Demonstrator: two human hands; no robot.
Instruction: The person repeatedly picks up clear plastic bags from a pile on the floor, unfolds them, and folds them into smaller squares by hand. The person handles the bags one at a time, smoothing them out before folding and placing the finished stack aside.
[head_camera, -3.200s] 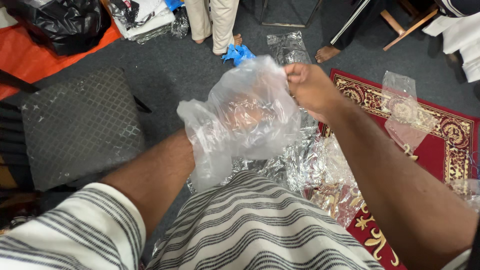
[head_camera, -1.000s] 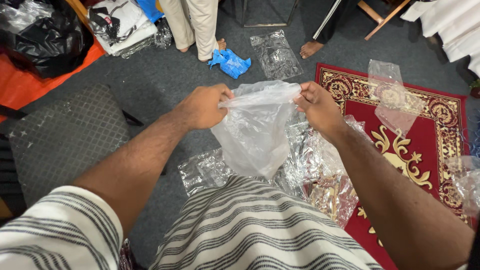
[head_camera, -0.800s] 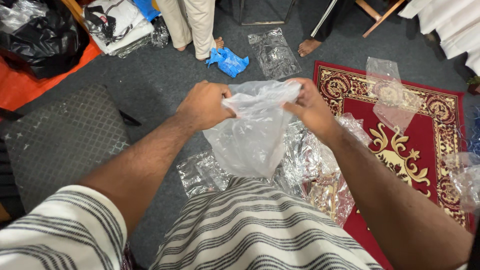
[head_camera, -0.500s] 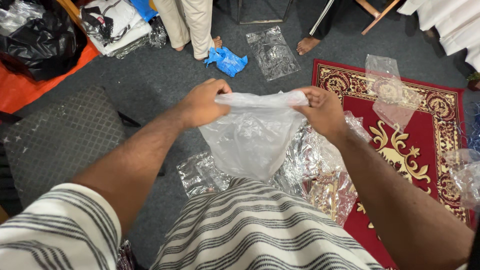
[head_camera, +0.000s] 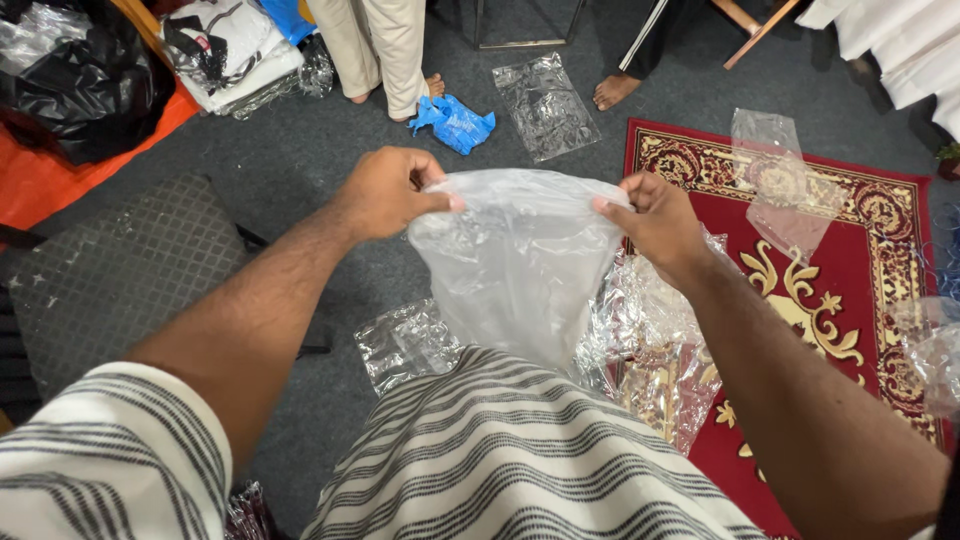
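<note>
A clear plastic bag (head_camera: 515, 265) hangs in front of me, held up by its top edge. My left hand (head_camera: 388, 190) pinches the left corner of that edge and my right hand (head_camera: 658, 222) pinches the right corner, so the bag is stretched wide between them. Its bottom drops onto my striped garment (head_camera: 520, 460). Crumpled clear wrappers (head_camera: 640, 330) lie on the floor right below the bag.
A red patterned rug (head_camera: 830, 300) lies to the right with a clear bag (head_camera: 780, 185) on it. A grey cushioned seat (head_camera: 120, 270) is at left. Other people's bare feet (head_camera: 612, 92), a blue bag (head_camera: 455, 120), a flat clear bag (head_camera: 545, 105) and a black sack (head_camera: 85, 80) lie farther off.
My left hand came out of the bag and took its top edge. Both hands have since pulled apart and lifted slightly, spreading the bag wider.
</note>
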